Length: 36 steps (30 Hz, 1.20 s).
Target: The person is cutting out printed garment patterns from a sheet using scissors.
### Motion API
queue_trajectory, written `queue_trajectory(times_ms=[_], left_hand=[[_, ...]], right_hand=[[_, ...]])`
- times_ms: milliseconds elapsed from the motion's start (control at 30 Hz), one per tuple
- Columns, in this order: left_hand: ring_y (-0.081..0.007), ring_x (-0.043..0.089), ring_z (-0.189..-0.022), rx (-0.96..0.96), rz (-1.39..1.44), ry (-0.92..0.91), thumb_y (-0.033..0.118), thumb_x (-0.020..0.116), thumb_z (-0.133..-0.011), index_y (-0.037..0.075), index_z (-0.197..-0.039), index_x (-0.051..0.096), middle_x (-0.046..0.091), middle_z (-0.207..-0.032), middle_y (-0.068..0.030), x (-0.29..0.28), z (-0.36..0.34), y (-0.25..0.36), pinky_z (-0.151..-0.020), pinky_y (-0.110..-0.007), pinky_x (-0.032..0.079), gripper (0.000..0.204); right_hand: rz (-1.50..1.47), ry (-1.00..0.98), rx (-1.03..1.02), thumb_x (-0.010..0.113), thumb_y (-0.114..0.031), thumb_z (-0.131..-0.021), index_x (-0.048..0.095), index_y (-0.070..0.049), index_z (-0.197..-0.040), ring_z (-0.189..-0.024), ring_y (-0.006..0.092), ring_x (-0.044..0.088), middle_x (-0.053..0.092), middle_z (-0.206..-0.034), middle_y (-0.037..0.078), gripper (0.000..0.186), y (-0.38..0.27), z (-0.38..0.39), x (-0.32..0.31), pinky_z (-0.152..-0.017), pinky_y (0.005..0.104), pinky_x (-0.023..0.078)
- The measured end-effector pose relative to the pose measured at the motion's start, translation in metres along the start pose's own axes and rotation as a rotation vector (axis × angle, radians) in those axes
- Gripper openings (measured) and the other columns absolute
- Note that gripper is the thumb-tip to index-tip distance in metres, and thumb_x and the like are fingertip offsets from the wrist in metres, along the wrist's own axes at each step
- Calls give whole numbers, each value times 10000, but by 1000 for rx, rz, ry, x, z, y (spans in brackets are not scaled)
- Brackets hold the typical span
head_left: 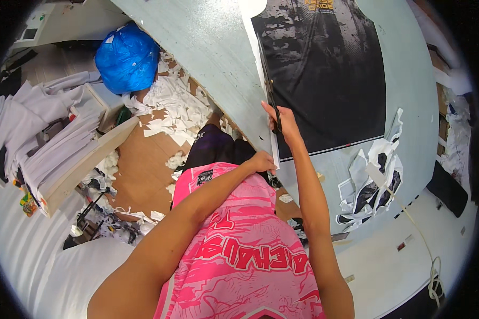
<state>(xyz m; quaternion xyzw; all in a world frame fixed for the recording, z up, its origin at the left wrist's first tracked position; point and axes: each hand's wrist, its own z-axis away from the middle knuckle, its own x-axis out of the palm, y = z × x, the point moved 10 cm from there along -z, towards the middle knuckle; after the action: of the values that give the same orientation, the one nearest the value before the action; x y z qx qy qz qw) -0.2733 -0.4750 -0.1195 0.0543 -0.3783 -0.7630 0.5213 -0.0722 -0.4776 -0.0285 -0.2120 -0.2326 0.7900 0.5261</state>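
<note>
A black fabric panel (330, 95) with a grey print lies flat on the pale table (213, 48). My right hand (284, 123) is closed around the handles of black scissors (271, 90). Their blades point away from me along the panel's left edge, at a narrow white margin (252, 37). Nearer to me, my left hand (262, 161) pinches the close end of a white fabric strip (275, 151) at the table's edge. Its fingertips are partly hidden.
Crumpled white and black offcuts (375, 181) lie on the table at the right. White scraps (175, 101) cover the floor beside a stuffed blue plastic bag (127, 58). A wooden bin (85, 165) heaped with white fabric (58, 125) stands at the left. A pale cord (418, 228) hangs at the lower right.
</note>
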Motion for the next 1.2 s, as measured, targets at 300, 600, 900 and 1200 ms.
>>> queue_trajectory(times_ms=[300,600,900,1200], left_hand=[[-141,667,-615,-26,-82,-42,213,804,-828,11,-756,789,774,-732,-60,-4,5,13,-609,-316,518,215],[-110,639,-717,-49,-63,-124,164,755,-899,-27,-883,784,795,-829,-48,-4,21,31,-679,-306,497,194],[-147,703,-807,-26,108,-118,175,730,-955,-33,-923,758,779,-851,-88,-41,31,40,-759,-294,549,212],[-183,731,-806,-40,292,570,149,684,-957,-25,-1013,727,759,-906,-112,-272,164,14,-746,-295,583,188]], right_hand=[[83,68,-36,840,-554,-831,557,-101,-612,-481,105,528,539,-559,0,577,-31,-20,1,-494,265,397],[-8,50,-45,871,-509,-822,552,-103,-612,-467,124,521,539,-558,12,558,-62,-53,10,-477,288,404],[351,212,-278,807,-668,-796,664,36,-683,-474,177,539,572,-553,135,728,-34,-10,-14,-523,395,452],[477,295,-136,842,-518,-812,724,11,-795,-572,127,508,572,-565,81,542,131,178,-33,-544,376,431]])
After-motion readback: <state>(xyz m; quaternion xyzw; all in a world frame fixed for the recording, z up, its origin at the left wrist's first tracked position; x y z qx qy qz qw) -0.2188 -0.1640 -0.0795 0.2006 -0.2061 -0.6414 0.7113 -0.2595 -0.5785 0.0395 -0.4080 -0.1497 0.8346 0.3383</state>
